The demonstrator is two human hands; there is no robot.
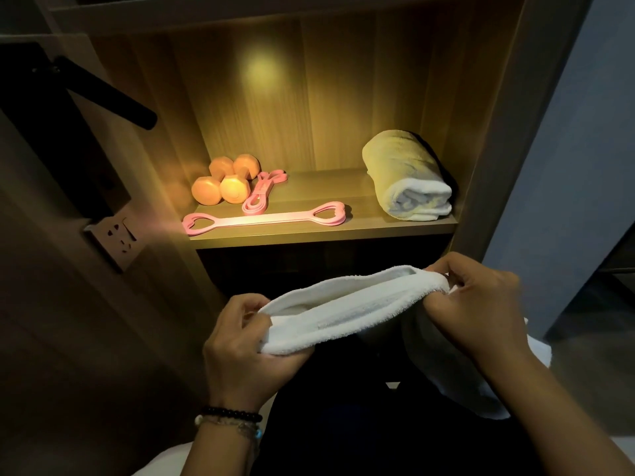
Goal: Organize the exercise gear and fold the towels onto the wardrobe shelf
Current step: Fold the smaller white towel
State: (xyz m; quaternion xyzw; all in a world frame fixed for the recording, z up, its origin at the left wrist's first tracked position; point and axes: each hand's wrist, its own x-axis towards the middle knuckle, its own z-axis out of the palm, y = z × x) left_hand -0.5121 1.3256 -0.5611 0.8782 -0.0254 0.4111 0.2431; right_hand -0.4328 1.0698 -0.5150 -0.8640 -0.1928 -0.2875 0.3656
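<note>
Dumbbells, orange hex [225, 182]: 2. Resistance bands, pink [264, 219]: 2. Towels, white: 2, comprising one rolled towel [410, 178] and one held towel [347, 307]. Wall socket [117, 237]: 1. Wrist bracelets [232, 420]: several; exact number unclear.

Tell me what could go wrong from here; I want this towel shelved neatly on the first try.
The towel is held only at its ends by the left hand and right hand, with a loose tail hanging at the right, so the fold may slip open. On the shelf, free space lies between the rolled towel and the pink band; setting it down could nudge either.
</note>
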